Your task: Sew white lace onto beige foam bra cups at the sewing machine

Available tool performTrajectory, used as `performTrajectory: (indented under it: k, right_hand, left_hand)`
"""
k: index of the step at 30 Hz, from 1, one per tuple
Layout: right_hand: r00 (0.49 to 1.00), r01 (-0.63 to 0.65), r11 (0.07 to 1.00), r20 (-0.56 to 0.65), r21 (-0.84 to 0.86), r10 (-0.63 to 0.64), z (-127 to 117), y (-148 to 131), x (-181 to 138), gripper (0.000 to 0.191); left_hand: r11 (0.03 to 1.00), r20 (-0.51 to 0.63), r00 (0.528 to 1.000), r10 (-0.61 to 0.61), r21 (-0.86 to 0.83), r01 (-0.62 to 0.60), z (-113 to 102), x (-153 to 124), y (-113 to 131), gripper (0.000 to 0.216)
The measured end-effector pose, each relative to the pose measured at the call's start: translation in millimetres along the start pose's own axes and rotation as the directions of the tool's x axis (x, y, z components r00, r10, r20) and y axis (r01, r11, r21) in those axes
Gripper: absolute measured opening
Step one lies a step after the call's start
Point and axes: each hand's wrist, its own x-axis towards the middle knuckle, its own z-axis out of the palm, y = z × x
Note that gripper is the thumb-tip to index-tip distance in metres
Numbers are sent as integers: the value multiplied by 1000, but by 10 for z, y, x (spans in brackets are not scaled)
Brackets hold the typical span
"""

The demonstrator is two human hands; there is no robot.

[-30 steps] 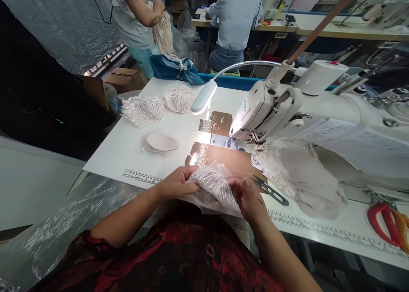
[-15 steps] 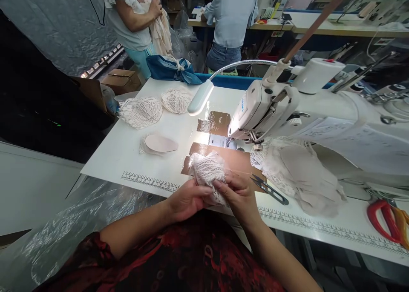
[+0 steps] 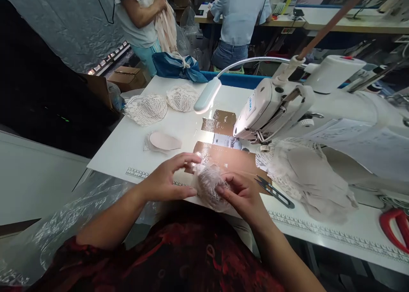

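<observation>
Both my hands work a white lace cup piece (image 3: pixel 209 182) at the near edge of the white sewing table (image 3: pixel 128 147). My left hand (image 3: pixel 169 179) pinches its left side between thumb and fingers. My right hand (image 3: pixel 241 194) is curled around its right side. The lace is bunched into a rounded lump between them. The sewing machine head (image 3: pixel 265 111) stands just beyond, with its lamp (image 3: pixel 207 96) lighting the brown plate area (image 3: pixel 236 158).
Thread snips (image 3: pixel 275 192) lie right of my right hand. A heap of lace and beige cups (image 3: pixel 306 177) sits under the machine arm. More lace cups (image 3: pixel 147 109) and a beige pad (image 3: pixel 164 141) lie far left. Red scissors (image 3: pixel 394 228) at right edge. Two people stand behind.
The lace piece went from spread flat between my hands to bunched into a lump. My left hand shifted up to its left side, and the view moved slightly.
</observation>
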Motion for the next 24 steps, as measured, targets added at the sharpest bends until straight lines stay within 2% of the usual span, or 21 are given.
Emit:
performTrajectory:
  k: [1,3,6,10,13,17,24]
  right_hand:
    - [999,18,999,27,-31,-17,33,-13,-9,16]
    - [998,46,995,40,-88,-43,91,-31,-19,15]
    - [995,100,982,-4,-159,-102,125,-27,-15,16]
    - [985,141,978,-79,-151,-154,115,9,5,16]
    - [985,123,980,-102,-154,-139,119,20,17,17]
    - [983,128,972,-107,-198,-151,133,13,24,17]
    - [983,113,962,-115,-250,-146,121,31,3,20]
  left_hand:
    - [995,-34,999,12,104,-8,24,33,13,58]
    - [978,29,999,-22,209,16,114,88,-3,50]
    - [968,129,991,-45,251,11,242,113,-57,24]
    - [965,157,988,-5,259,-36,276,93,-66,27]
    - [967,126,992,18,251,-49,261,94,-45,31]
    - [944,66,997,42,326,-61,275,112,-30,26]
    - [930,88,994,72,355,-99,311,153,-3,23]
